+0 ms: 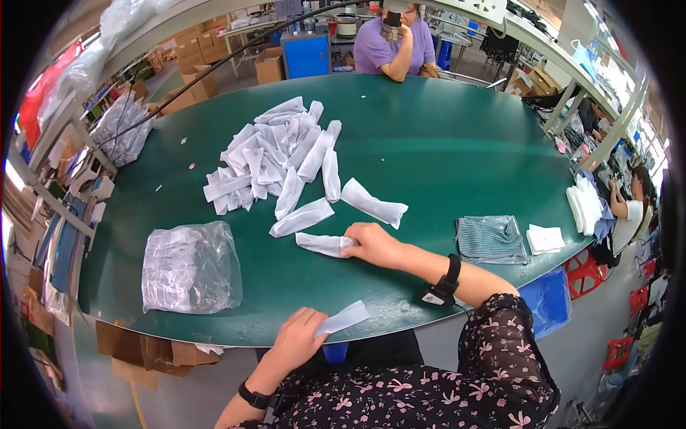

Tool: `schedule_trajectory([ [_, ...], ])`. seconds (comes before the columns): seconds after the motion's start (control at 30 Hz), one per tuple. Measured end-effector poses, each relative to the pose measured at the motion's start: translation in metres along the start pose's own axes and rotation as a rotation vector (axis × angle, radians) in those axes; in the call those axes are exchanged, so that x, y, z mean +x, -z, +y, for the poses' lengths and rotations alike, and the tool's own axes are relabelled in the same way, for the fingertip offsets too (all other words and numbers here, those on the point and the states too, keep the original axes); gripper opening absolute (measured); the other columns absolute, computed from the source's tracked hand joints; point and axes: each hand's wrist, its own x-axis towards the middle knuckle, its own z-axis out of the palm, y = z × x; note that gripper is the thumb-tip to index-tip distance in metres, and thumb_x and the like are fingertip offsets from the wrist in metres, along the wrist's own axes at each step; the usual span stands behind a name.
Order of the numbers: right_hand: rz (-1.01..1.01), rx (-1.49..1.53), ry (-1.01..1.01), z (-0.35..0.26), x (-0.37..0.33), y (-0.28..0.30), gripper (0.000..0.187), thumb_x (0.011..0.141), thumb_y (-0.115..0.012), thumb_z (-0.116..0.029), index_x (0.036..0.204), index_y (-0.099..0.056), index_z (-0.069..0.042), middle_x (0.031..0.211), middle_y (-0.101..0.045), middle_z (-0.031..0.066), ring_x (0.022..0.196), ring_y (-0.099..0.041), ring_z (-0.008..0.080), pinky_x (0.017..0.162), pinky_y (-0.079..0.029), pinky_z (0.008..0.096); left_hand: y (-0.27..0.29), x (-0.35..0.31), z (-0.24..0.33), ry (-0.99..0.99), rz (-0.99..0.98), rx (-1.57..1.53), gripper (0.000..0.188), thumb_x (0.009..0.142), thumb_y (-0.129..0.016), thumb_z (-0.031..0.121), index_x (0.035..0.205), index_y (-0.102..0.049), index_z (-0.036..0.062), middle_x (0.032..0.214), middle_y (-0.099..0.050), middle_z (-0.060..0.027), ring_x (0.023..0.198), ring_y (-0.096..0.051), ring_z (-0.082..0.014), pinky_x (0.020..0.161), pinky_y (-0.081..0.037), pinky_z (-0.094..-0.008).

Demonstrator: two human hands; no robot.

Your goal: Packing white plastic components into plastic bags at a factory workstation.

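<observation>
At the near table edge my left hand grips one end of a flat white wrapped packet, its other end pointing right. Farther in, my right hand is closed on the right end of another slim white wrapped packet, which lies on the table. Just beyond it are two similar loose packets, one at left and one at right. A loose heap of such packets spreads behind them. What is inside the wrappings is hidden.
A clear plastic bag full of white packets sits left on the green table. At right lie a bagged grey-blue striped textile, a small white stack and white cloths. A person sits across the table.
</observation>
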Motion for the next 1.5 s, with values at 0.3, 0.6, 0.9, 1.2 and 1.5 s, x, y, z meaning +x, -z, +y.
schedule_trajectory([
  [0.3,-0.154,0.331,0.2,-0.024,-0.015,-0.024,0.016,0.084,-0.066,-0.01,0.095,-0.067,0.001,0.087,-0.063,0.0156,0.083,-0.063,0.0342,0.073,-0.05,0.0389,0.012,0.02,0.004,-0.131,0.385,0.3,0.028,0.069,-0.072,0.01,0.095,-0.062,0.0066,0.133,-0.046,-0.0151,0.131,-0.038,-0.035,0.105,-0.032,-0.0518],
  [0.6,-0.209,0.008,0.001,-0.007,-0.009,-0.008,0.011,0.084,-0.059,-0.004,0.09,-0.067,0.001,0.095,-0.064,0.0163,0.084,-0.063,0.0357,0.074,-0.051,0.0418,-0.001,0.018,-0.02,-0.117,0.295,0.251,0.04,0.067,-0.075,0.011,0.104,-0.06,0.0109,0.118,-0.054,-0.0095,0.106,-0.051,-0.0292,0.089,-0.038,-0.0454],
  [0.9,0.224,-0.094,0.118,0.04,0.093,-0.032,0.024,0.078,-0.061,-0.001,0.101,-0.062,-0.001,0.095,-0.065,0.0192,0.09,-0.063,0.0385,0.077,-0.051,0.0404,-0.001,0.021,-0.024,0.023,0.247,-0.06,0.051,0.062,-0.08,0.01,0.109,-0.062,0.0112,0.118,-0.054,-0.0106,0.11,-0.049,-0.0314,0.094,-0.039,-0.0462],
  [1.2,-0.15,0.276,0.016,-0.014,0.021,-0.032,0.017,0.072,-0.06,-0.002,0.086,-0.051,-0.002,0.08,-0.059,0.0132,0.074,-0.059,0.0305,0.066,-0.046,0.0383,0.027,0.029,-0.008,-0.06,0.52,0.26,0.048,0.058,-0.083,0.013,0.101,-0.063,0.0085,0.124,-0.05,-0.0138,0.127,-0.04,-0.0345,0.105,-0.035,-0.0453],
  [1.5,0.381,-0.387,-0.238,0.038,0.01,0.043,0.029,0.077,-0.071,-0.019,0.102,-0.063,-0.006,0.095,-0.062,0.0153,0.088,-0.063,0.0318,0.076,-0.052,0.0412,0.011,0.027,-0.027,-0.12,0.256,0.052,0.065,0.058,-0.083,0.014,0.118,-0.058,0.0104,0.121,-0.05,-0.0126,0.115,-0.045,-0.0325,0.099,-0.037,-0.0444],
])
